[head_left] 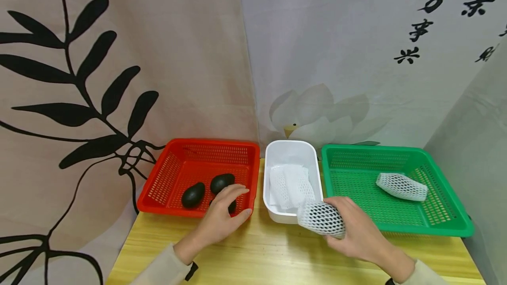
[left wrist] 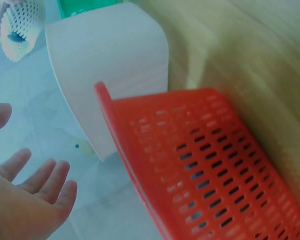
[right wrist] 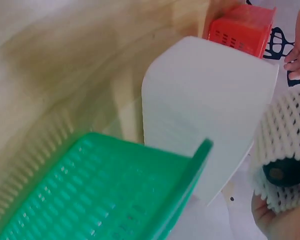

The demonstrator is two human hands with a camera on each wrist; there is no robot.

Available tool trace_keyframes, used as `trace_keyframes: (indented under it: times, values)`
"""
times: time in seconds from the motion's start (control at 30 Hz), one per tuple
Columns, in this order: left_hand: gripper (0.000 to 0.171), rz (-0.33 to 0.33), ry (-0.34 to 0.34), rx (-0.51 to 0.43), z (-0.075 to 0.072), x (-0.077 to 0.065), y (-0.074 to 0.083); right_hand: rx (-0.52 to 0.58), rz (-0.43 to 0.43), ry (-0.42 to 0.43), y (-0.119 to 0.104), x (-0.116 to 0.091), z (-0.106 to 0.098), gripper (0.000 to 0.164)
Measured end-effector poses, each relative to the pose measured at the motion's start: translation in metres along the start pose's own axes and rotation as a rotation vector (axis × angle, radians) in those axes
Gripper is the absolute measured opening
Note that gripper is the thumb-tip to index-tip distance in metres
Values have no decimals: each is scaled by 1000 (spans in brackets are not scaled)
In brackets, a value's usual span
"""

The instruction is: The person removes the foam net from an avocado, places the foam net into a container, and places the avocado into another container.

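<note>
My right hand (head_left: 356,234) grips a dark avocado (right wrist: 286,172) wrapped in a white foam net sleeve (head_left: 321,219), above the table near the white bin's front right corner. The avocado's dark end shows through the sleeve's opening in the right wrist view. My left hand (head_left: 223,210) hovers over the front right corner of the red basket (head_left: 158,179), fingers loosely bent, holding nothing. Several dark avocados (head_left: 193,195) lie in that basket, one partly hidden behind the left hand. Flat white foam nets (head_left: 291,184) lie in the white bin (head_left: 293,146).
A green basket (head_left: 356,223) stands at the right, with another net-wrapped fruit (head_left: 402,187) in it. The white bin sits between the two baskets on the wooden table (head_left: 277,254). A printed cloth (head_left: 198,56) hangs close behind them.
</note>
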State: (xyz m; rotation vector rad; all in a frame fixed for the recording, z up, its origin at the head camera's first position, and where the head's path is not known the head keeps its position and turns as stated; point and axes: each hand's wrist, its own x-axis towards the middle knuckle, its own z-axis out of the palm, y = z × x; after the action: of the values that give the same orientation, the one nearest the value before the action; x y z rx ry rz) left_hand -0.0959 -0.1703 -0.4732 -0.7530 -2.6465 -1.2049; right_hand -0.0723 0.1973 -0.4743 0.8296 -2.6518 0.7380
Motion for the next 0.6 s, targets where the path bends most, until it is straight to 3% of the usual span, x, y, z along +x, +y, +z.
trace_keyframes:
  times: [0.3, 0.6]
  values:
    - [46, 21, -11, -37, 14, -8, 10, 47, -55, -12, -5, -11, 16, 79]
    - [43, 175, 33, -82, 32, -16, 14, 56, -126, 25, -11, -22, 32, 84]
